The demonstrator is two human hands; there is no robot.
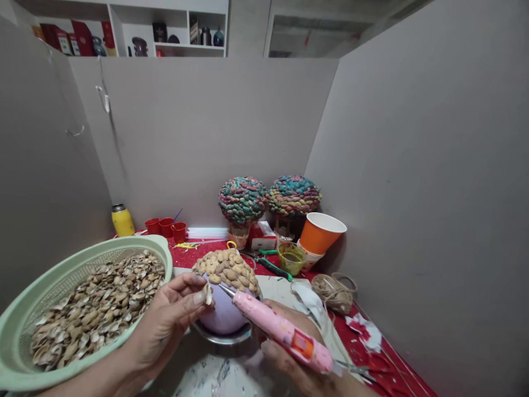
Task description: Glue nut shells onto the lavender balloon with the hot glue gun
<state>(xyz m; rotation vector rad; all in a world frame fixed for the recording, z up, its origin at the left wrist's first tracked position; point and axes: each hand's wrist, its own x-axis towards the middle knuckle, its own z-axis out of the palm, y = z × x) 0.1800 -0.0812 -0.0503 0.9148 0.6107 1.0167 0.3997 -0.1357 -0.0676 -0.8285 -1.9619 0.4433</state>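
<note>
Between thumb and fingers, my left hand [177,309] pinches a peanut shell [208,294], its pale inner side showing. My right hand [289,336] is wrapped round a pink hot glue gun [281,325], whose metal nozzle points left, close to the shell. Behind both hands a purple ball [223,314] rests in a metal bowl [225,337]. Peanut shells [229,268] cover the ball's upper part, while its lower front is bare. To the left stands a green basket [165,259] of loose peanut shells [103,303].
Two colourful shell-covered topiary balls [243,199] stand at the back. An orange paper bucket [320,234], green-handled pliers [273,269] and a twine ball [334,292] lie on the right, with scissors [372,368] nearer. Red cups [166,226] and a yellow bottle [123,221] are back left. Grey partitions [198,121] enclose the table.
</note>
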